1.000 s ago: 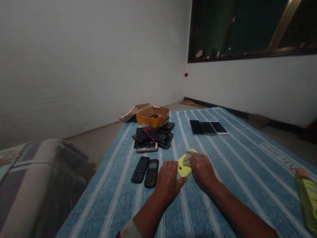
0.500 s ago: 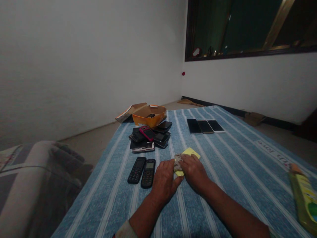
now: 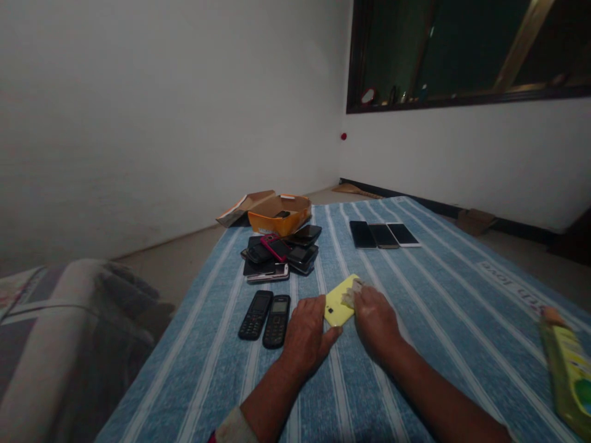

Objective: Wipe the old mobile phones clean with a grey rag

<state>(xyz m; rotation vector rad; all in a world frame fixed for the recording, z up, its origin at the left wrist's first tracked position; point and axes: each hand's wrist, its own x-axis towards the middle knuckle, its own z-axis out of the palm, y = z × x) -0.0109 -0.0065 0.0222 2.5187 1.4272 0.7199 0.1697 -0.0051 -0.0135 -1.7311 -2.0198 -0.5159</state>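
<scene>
A yellow mobile phone (image 3: 340,306) lies back side up on the striped cloth, its small dark camera window near the lower left end. My left hand (image 3: 305,329) grips its left edge, with the thumb at the near end. In my right hand (image 3: 375,317) is a crumpled greyish wiping cloth (image 3: 349,295), pressed on the phone's upper right part; the fingers are closed round it. Just left of my left hand, two black keypad phones (image 3: 255,315) lie side by side, the right one close to my fingers.
Beyond the keypad phones is a heap of mixed phones (image 3: 277,255) against an open orange box (image 3: 279,223). Three touchscreen phones (image 3: 384,235) form a row at the far right. A bottle of yellowish liquid (image 3: 566,369) lies at the right edge of the blue striped bedcover (image 3: 203,381).
My right hand has slid to the right with the wiping cloth, uncovering more of the yellow phone's back. My left hand stays on the phone's left edge.
</scene>
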